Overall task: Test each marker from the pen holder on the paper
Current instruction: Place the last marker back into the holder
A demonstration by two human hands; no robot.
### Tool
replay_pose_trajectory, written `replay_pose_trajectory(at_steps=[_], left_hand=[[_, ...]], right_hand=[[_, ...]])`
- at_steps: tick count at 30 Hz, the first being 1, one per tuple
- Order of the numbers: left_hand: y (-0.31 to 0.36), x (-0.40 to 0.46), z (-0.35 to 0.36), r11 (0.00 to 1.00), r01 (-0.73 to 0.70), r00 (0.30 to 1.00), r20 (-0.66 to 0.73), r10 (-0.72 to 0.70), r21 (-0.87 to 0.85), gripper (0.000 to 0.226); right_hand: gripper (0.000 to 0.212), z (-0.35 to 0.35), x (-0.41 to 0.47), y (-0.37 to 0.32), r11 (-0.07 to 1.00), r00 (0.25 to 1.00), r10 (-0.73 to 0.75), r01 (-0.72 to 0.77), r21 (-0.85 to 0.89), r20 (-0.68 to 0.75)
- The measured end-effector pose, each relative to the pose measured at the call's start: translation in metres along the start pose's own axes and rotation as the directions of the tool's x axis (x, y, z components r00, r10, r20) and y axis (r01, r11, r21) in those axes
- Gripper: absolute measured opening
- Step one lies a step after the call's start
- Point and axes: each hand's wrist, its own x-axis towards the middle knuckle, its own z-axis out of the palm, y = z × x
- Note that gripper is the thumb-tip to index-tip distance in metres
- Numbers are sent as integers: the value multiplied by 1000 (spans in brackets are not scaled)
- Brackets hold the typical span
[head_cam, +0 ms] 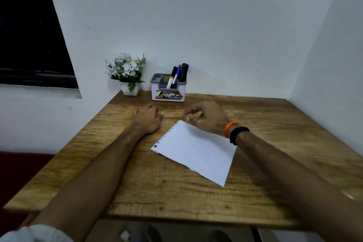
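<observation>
The white and grey plastic pen holder (168, 89) stands at the back edge of my wooden table (275, 143), just past my fingertips, and it sits between my two hands. My right hand (206, 117) is a shade nearer its marker compartment, so I judge that hand should make the reach. The markers (177, 74) stand nearly upright in the right-hand compartments, leaning a little, caps up; the small left compartments look empty. My left hand (147, 119) rests on the wood, fingers loosely curled, holding nothing. My right hand hovers with fingers relaxed, also empty. The white sheet of paper (196, 151) lies slantwise under my right wrist, unmarked.
</observation>
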Motion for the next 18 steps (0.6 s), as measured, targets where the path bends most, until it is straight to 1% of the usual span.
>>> replay_pose_trajectory(at_steps=[2, 5, 7, 8, 10, 13, 15, 18], left_hand=[[-2, -12, -3, 1000, 1, 1000, -14, -1, 0, 37], [-1, -26, -6, 1000, -2, 1000, -18, 2, 6, 37], [0, -32, -7, 1000, 0, 1000, -15, 0, 13, 38], [0, -33, -6, 1000, -1, 1000, -19, 1, 15, 38], [0, -33, -6, 1000, -5, 1000, -31, 6, 17, 38], [0, -34, -7, 1000, -6, 999, -36, 7, 27, 38], [-1, -32, -6, 1000, -13, 999, -40, 14, 29, 38], [-3, -29, -4, 999, -21, 999, -48, 22, 36, 39]], right_hand=[[23, 0, -18, -5, 1000, 996, -30, 30, 1, 87], [36, 3, -38, -8, 995, 975, -100, 102, -1, 198], [42, 5, -47, -7, 991, 956, -107, 123, -43, 272], [42, 7, -48, -6, 988, 954, -100, 130, -89, 282], [39, 8, -48, -4, 967, 961, -49, 114, -228, 274], [39, 9, -38, 0, 893, 971, 80, 31, -449, 225], [41, 12, -30, 5, 853, 979, 136, -36, -521, 155], [44, 15, -19, 10, 825, 976, 199, -117, -553, 90]])
